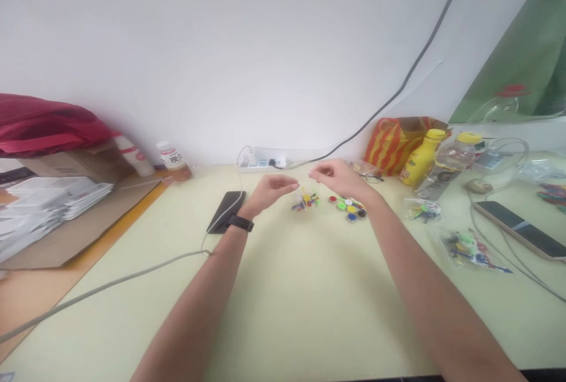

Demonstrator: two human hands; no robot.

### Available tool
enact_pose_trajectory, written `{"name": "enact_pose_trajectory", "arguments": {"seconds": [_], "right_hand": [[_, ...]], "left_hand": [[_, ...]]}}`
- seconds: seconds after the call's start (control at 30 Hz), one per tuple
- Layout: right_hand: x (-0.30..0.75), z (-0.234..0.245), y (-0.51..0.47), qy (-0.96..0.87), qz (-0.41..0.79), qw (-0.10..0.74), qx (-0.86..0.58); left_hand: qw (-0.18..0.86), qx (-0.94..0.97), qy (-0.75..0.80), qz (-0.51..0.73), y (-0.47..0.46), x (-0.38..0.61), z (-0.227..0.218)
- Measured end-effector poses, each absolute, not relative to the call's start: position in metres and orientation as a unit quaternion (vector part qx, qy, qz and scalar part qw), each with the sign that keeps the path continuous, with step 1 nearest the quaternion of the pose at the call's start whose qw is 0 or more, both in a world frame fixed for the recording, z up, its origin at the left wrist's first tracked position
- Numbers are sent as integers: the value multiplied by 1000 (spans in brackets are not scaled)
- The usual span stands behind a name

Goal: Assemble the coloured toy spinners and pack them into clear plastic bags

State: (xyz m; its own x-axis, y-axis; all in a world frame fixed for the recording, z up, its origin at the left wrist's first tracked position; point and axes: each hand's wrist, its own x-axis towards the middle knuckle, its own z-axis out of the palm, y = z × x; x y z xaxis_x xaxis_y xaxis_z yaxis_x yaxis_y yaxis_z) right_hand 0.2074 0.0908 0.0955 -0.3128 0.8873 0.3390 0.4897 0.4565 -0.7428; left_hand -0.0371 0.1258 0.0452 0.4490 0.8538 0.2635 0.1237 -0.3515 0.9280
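In the middle of the table, a small clear plastic bag (305,199) with red, blue, yellow and green plastic pieces hangs between my hands. My left hand (273,191), with a dark band on its wrist, pinches the bag's upper left edge. On the other side my right hand (339,178) pinches near its upper right edge. The bag's film is nearly invisible, so its exact outline is hard to make out. Just right of the bag lie several round coloured pieces (349,210), red, green, white, blue, yellow and black.
A black phone (226,212) with a white cable lies by my left wrist. Two bags of coloured pieces (471,249) and another phone (524,229) are at right. Behind them stand a yellow bottle (422,158) and a striped bag (387,143). Cardboard (79,226) lies left.
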Motion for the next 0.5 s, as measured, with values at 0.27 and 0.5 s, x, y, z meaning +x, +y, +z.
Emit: {"name": "enact_pose_trajectory", "arguments": {"seconds": [0.27, 0.5], "right_hand": [[209, 77, 104, -720, 377, 430, -393], [213, 78, 102, -696, 438, 414, -391]], "left_hand": [[440, 714, 353, 415, 128, -36, 44], [440, 724, 352, 398, 126, -37, 49]]}}
